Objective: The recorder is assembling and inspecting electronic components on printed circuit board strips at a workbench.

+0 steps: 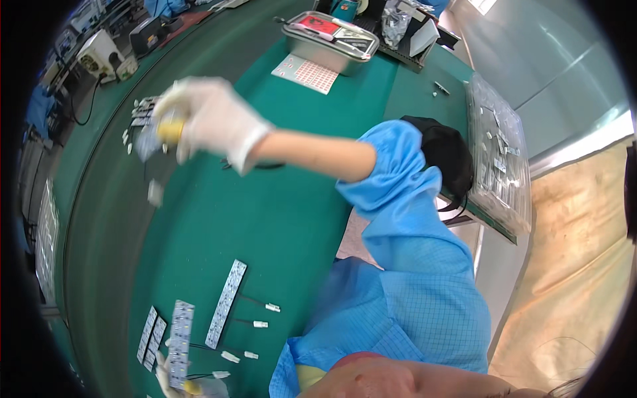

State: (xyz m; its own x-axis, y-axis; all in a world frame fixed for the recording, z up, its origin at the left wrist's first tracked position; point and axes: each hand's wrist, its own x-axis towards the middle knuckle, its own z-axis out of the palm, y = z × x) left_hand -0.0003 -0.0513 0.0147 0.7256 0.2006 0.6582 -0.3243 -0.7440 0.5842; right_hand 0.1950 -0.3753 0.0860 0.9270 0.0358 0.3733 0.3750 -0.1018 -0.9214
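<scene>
Blue checked smock (424, 298) | left fingers (192, 387) holding pale, yellow-dotted LED strip (180, 338) | right fingers (171, 131) blurred, grip: cannot tell

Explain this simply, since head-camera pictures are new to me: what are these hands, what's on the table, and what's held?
There is no machine: these are a person's gloved hands, seen through a fisheye camera worn on the head, so straight edges look bent. The right hand, at the upper left, is too blurred to show what it holds; a small white piece shows below. The left hand, at the bottom, seems to grip a wide board. Beside that, on the green table, lie narrower boards; a metal box stands farther up.
</scene>
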